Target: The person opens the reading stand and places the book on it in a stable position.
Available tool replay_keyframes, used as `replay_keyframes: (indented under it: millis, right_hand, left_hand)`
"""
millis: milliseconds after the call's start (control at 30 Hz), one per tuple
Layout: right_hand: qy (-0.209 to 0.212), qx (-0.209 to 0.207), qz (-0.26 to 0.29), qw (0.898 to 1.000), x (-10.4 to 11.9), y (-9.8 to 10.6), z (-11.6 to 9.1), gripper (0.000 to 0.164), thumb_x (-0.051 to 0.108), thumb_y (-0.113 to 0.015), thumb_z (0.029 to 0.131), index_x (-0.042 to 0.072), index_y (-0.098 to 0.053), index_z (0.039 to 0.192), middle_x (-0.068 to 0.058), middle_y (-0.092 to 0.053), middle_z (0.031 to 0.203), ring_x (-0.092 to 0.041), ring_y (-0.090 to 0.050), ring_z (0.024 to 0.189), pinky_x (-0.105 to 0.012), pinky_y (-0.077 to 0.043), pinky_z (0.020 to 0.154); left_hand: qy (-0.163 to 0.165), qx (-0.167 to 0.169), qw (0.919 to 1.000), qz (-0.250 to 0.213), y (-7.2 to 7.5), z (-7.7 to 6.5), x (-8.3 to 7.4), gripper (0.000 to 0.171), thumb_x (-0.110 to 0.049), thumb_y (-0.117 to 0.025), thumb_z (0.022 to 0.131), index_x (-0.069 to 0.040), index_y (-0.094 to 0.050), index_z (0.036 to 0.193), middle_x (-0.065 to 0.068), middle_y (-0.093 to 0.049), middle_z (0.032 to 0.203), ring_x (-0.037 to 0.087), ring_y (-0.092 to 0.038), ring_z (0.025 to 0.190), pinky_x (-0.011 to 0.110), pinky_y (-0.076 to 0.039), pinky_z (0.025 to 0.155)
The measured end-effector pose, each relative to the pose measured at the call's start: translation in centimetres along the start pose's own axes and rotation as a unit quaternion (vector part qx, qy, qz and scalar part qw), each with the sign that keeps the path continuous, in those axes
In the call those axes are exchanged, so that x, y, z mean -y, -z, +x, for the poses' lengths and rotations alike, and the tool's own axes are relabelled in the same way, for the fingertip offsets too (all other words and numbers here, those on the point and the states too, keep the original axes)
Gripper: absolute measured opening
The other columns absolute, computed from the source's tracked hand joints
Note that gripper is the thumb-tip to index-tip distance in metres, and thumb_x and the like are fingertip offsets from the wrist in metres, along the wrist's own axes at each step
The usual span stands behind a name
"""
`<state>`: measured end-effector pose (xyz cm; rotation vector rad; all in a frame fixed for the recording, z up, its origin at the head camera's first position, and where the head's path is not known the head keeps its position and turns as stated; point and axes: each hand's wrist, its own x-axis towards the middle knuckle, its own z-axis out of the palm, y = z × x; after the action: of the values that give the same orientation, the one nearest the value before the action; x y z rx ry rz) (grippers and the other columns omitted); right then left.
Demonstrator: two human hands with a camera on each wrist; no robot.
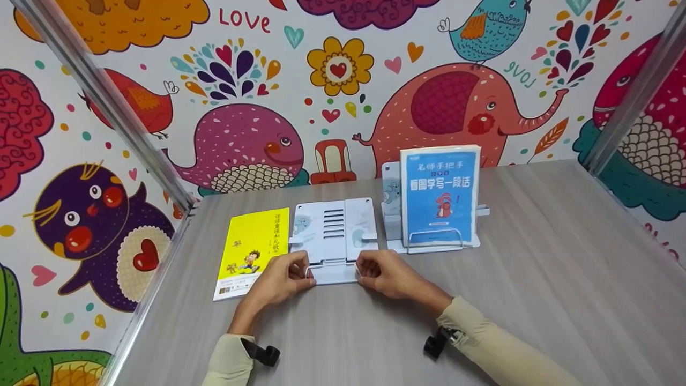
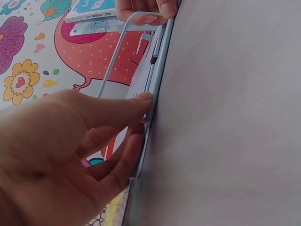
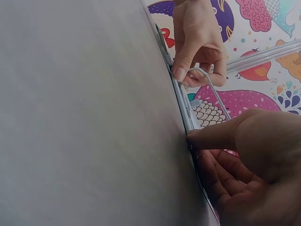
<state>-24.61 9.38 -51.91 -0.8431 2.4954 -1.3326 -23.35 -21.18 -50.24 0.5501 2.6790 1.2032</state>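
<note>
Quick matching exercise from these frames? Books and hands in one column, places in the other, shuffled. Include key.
1. yellow book
2. blue book
3. left hand
4. right hand

A. at the right front corner of the slotted stand
B. propped up, beyond the right hand
C. flat on the table, left of the slotted stand
D. at the slotted stand's left front corner

Pairs: 1-C, 2-B, 3-D, 4-A

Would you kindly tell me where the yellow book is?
In the head view, the yellow book lies left of the flat white stand, partly behind the left hand.
</note>
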Motion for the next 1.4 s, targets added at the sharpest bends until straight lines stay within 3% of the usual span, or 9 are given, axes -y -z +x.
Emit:
replay_keyframes:
  millis: [233,433,567,667,767,933,1133,1233,1400]
  right_hand:
    - [-0.005,0.005,0.008,1.0,-0.1,0.1,-0.2,0.015,0.002,-0.081,0.094,0.011,-0.071,0.101,0.001,-0.068,0.088,-0.012,-0.063,0.08,-0.024,-0.054,0.071]
    - [-0.009,-0.001,0.033,0.999,0.0,1.2,0.0,0.019,0.026,-0.084,0.096,0.014,-0.073,0.106,0.001,-0.072,0.093,-0.013,-0.065,0.083,-0.024,-0.056,0.074]
    - [-0.028,-0.084,0.056,0.995,-0.3,2.2,0.4,0.025,0.037,-0.072,0.106,0.012,-0.077,0.109,-0.005,-0.074,0.098,-0.016,-0.066,0.087,-0.026,-0.056,0.076]
    - [-0.051,-0.16,0.062,0.984,-0.6,2.7,0.5,0.027,0.032,-0.063,0.111,0.01,-0.077,0.114,-0.008,-0.073,0.107,-0.019,-0.065,0.097,-0.03,-0.057,0.086]
    - [-0.071,-0.201,0.054,0.976,-0.9,2.9,0.5,0.023,0.026,-0.063,0.11,0.009,-0.075,0.121,-0.007,-0.071,0.114,-0.02,-0.064,0.103,-0.035,-0.057,0.093]
    - [-0.088,-0.181,0.024,0.979,-0.9,2.2,0.7,0.036,0.016,-0.067,0.106,0.004,-0.068,0.139,-0.008,-0.068,0.115,-0.019,-0.062,0.097,-0.032,-0.055,0.084]
    - [-0.109,-0.122,0.009,0.986,-1.1,1.5,0.8,0.061,0.019,-0.07,0.104,0.0,-0.051,0.158,-0.007,-0.063,0.095,-0.015,-0.059,0.08,-0.025,-0.045,0.064]
    - [-0.111,-0.108,0.019,0.988,-1.3,1.6,0.9,0.066,0.021,-0.071,0.103,0.001,-0.047,0.162,-0.006,-0.058,0.087,-0.015,-0.057,0.073,-0.024,-0.043,0.059]
    - [-0.117,-0.119,0.051,0.985,-1.7,1.9,0.8,0.063,0.019,-0.072,0.102,0.005,-0.051,0.16,-0.007,-0.06,0.085,-0.016,-0.058,0.067,-0.025,-0.044,0.056]
  left_hand:
    - [0.01,0.005,0.9999,0.005,0.1,0.0,-0.1,0.022,-0.016,-0.088,0.092,-0.017,-0.066,0.094,-0.005,-0.074,0.096,0.015,-0.067,0.087,0.026,-0.054,0.081]
    - [0.044,-0.017,0.9988,-0.009,0.4,0.3,-0.4,0.026,-0.048,-0.082,0.095,-0.023,-0.074,0.099,-0.004,-0.074,0.098,0.016,-0.067,0.093,0.026,-0.055,0.084]
    - [0.058,-0.091,0.994,-0.019,0.3,1.1,-0.3,0.032,-0.049,-0.071,0.104,-0.02,-0.079,0.116,-0.001,-0.075,0.107,0.017,-0.066,0.099,0.029,-0.055,0.092]
    - [0.079,-0.168,0.9826,-0.012,0.1,1.8,-0.2,0.032,-0.039,-0.071,0.106,-0.014,-0.077,0.125,0.005,-0.072,0.117,0.018,-0.065,0.103,0.03,-0.054,0.095]
    - [0.107,-0.216,0.9705,-0.003,0.0,2.3,0.0,0.035,-0.032,-0.073,0.105,-0.011,-0.074,0.132,0.01,-0.066,0.123,0.022,-0.063,0.106,0.032,-0.052,0.095]
    - [0.133,-0.227,0.9647,0.0,-0.3,2.4,0.8,0.04,-0.021,-0.071,0.105,-0.005,-0.068,0.141,0.016,-0.064,0.128,0.029,-0.061,0.113,0.038,-0.052,0.099]
    - [0.155,-0.208,0.9658,-0.008,-0.3,3.0,1.2,0.045,-0.019,-0.069,0.106,-0.002,-0.061,0.147,0.018,-0.066,0.132,0.03,-0.063,0.115,0.042,-0.053,0.103]
    - [0.159,-0.2,0.9667,-0.006,-0.2,3.5,1.1,0.048,-0.021,-0.069,0.106,-0.003,-0.06,0.149,0.017,-0.068,0.133,0.031,-0.062,0.114,0.042,-0.05,0.103]
    - [0.155,-0.207,0.9654,-0.034,-0.2,4.0,0.9,0.045,-0.022,-0.068,0.107,-0.005,-0.062,0.148,0.015,-0.069,0.133,0.03,-0.061,0.113,0.038,-0.048,0.101]
